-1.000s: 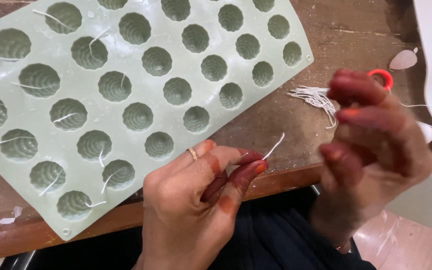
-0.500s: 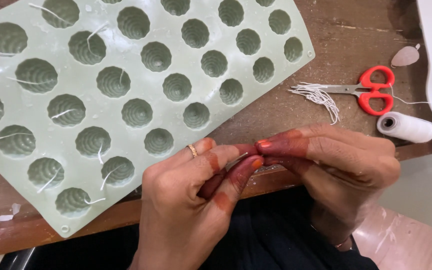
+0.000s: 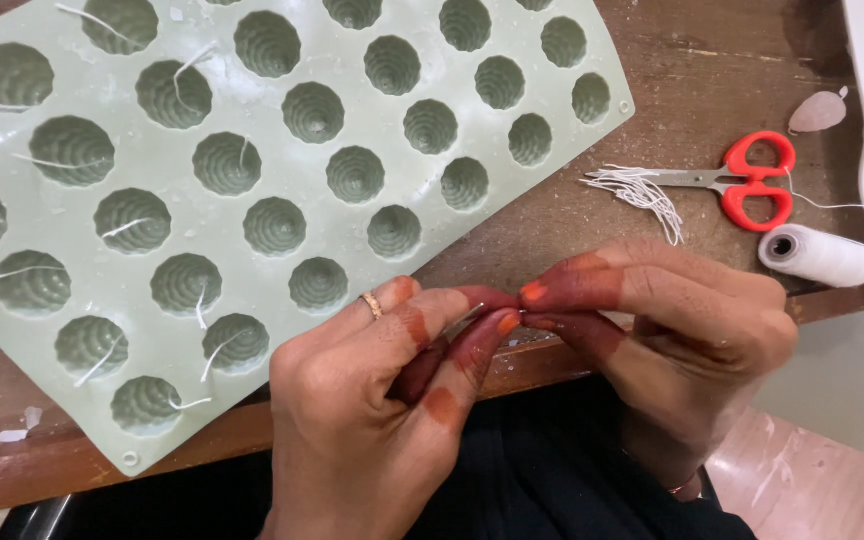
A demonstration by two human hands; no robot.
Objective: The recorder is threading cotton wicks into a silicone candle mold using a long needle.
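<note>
A: Hands?
B: Left hand point(image 3: 372, 400) and right hand point(image 3: 682, 330) meet fingertip to fingertip at the counter point(image 3: 572, 220) edge, fingers pinched on a short white wick point(image 3: 468, 318), mostly hidden between them.
A: Nearby?
B: Green mould point(image 3: 252, 140) just left, wick pieces lying in several cavities. Cut wick bundle point(image 3: 642, 190) touches the red scissors point(image 3: 747, 180); thread spool point(image 3: 817, 255) just below them, right of the hands.

Wick piece hidden between pinching fingers point(image 3: 542, 292); mould point(image 3: 252, 160) cropped top-left.
</note>
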